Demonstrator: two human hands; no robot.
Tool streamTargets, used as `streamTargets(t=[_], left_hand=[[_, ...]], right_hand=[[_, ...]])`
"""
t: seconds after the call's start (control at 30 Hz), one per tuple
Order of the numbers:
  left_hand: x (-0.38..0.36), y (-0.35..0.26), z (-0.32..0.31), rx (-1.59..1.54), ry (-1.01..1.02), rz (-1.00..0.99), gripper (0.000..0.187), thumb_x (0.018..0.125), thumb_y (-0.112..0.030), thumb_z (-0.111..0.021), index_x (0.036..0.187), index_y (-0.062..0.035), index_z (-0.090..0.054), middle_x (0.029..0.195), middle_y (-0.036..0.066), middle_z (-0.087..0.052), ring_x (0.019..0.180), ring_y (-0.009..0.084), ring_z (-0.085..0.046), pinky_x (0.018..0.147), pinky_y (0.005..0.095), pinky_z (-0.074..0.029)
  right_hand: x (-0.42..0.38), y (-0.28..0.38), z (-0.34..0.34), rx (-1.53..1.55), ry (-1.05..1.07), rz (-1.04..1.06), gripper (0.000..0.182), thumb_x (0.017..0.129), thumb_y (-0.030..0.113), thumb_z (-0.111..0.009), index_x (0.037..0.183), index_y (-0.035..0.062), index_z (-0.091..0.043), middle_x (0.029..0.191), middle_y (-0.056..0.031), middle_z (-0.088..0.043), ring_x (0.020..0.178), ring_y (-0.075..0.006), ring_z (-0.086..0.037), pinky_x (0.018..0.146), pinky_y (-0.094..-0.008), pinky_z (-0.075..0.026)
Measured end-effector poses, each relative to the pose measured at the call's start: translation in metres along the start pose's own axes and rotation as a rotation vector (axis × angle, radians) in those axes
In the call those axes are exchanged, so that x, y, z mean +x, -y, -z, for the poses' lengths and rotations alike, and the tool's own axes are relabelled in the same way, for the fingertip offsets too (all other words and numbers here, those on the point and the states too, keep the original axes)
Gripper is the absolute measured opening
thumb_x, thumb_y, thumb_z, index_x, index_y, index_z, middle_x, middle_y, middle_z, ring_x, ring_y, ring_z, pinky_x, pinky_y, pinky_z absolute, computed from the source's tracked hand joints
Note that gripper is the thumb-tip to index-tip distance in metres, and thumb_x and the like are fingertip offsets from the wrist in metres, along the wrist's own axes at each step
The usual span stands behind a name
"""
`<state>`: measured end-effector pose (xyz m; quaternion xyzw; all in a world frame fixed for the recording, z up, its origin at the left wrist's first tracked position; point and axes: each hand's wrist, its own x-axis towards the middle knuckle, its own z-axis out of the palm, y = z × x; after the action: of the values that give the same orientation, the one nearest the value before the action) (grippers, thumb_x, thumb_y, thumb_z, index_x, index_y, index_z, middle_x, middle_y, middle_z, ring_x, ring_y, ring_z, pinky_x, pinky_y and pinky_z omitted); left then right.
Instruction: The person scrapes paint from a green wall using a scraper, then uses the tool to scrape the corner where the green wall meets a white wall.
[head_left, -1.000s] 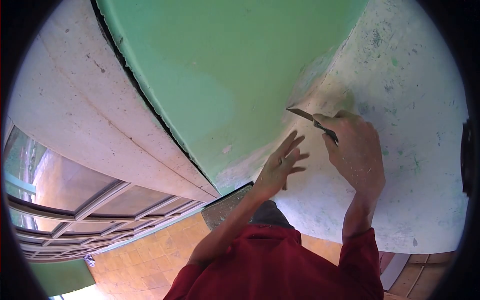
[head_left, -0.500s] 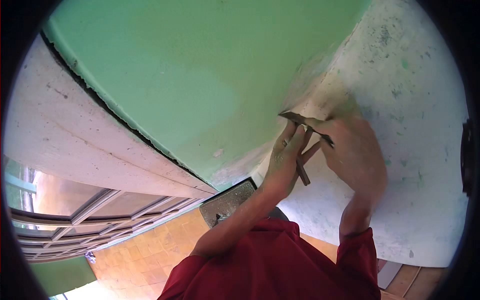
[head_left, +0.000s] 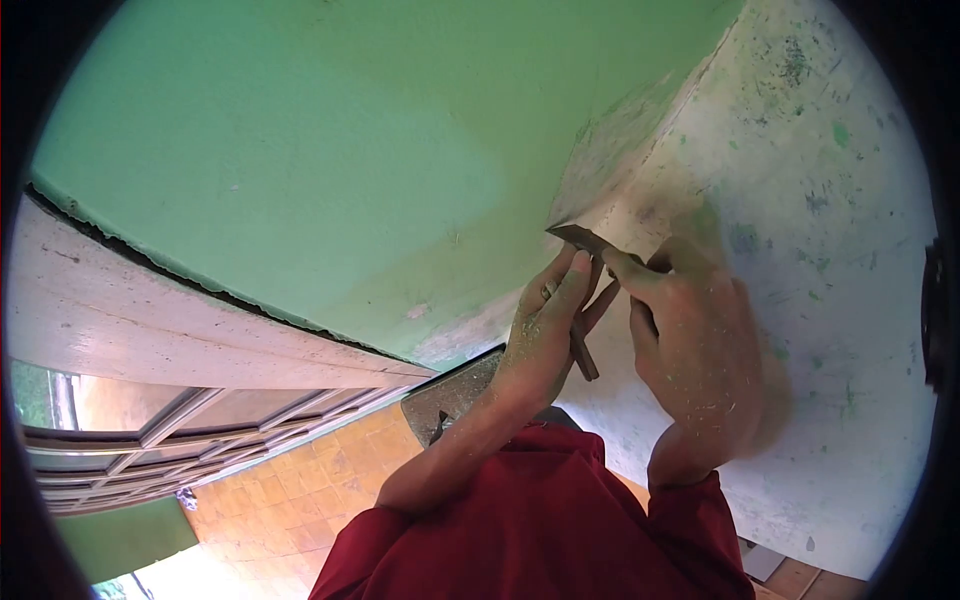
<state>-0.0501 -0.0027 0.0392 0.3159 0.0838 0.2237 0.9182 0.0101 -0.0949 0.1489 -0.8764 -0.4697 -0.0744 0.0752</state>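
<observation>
A flat metal scraper (head_left: 578, 237) lies with its blade tip against the edge of the green paint, near the corner where the two walls meet. My left hand (head_left: 545, 325) is wrapped round its handle, with a ring on one finger and the handle's end poking out below the palm. From the right, my right hand (head_left: 695, 330) grips the blade end, its foremost finger stretched along the metal. Its other fingers are curled and partly hidden. Pale specks of dust cover both hands. Around the blade, a scraped pale patch (head_left: 610, 180) borders the green wall (head_left: 330, 150).
A whitish wall (head_left: 840, 280) with green flecks and dark smudges stands close on the right. Below my left forearm is a dusty dark-edged surface (head_left: 455, 393). Orange floor tiles (head_left: 290, 490) and a framed window (head_left: 180, 415) lie to the lower left.
The view has tilted a little. Both hands and the scraper sit slightly further left in it, and my right hand, blurred before, is now sharp. The grip looks the same.
</observation>
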Motion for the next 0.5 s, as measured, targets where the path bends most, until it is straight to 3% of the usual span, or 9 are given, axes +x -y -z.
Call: streamTargets(t=[0.07,0.3,0.43,0.5], left_hand=[[-0.004,0.007,-0.005,0.027,-0.104,-0.029,0.04,0.107,-0.029,-0.046,0.137,-0.0027,-0.048,0.132,0.006,-0.055,0.127,0.0176,-0.051,0.114,0.0383,-0.039],[-0.004,-0.003,-0.001,0.02,-0.083,-0.007,0.043,0.106,-0.029,-0.046,0.139,-0.0005,-0.046,0.138,0.007,-0.051,0.13,0.0181,-0.048,0.113,0.0393,-0.039],[-0.005,0.019,0.029,0.133,-0.103,-0.088,0.058,0.105,-0.033,-0.048,0.149,0.0013,-0.033,0.153,0.014,-0.039,0.143,0.0253,-0.036,0.117,0.0428,-0.033],[-0.018,0.023,0.044,0.226,-0.049,-0.001,0.072,0.104,-0.04,-0.049,0.154,0.0032,-0.021,0.161,0.017,-0.026,0.148,0.0299,-0.026,0.119,0.0441,-0.029]], right_hand=[[0.001,-0.007,0.002,0.027,0.018,0.025,0.044,0.079,-0.003,-0.062,0.118,0.0144,-0.072,0.087,-0.0153,-0.064,0.08,-0.0331,-0.065,0.07,-0.0445,-0.051],[-0.011,0.001,0.002,-0.016,0.004,0.015,0.041,0.08,-0.001,-0.063,0.118,0.0143,-0.071,0.086,-0.014,-0.062,0.08,-0.0322,-0.065,0.069,-0.0454,-0.052],[-0.032,-0.027,-0.029,0.19,0.015,-0.044,0.041,0.083,0.001,-0.063,0.121,0.0159,-0.07,0.088,-0.014,-0.064,0.081,-0.0336,-0.066,0.069,-0.042,-0.052],[-0.045,-0.045,-0.063,0.438,-0.114,-0.012,0.037,0.087,0.008,-0.06,0.124,0.0074,-0.067,0.083,-0.016,-0.062,0.067,-0.0316,-0.065,0.061,-0.0404,-0.051]])
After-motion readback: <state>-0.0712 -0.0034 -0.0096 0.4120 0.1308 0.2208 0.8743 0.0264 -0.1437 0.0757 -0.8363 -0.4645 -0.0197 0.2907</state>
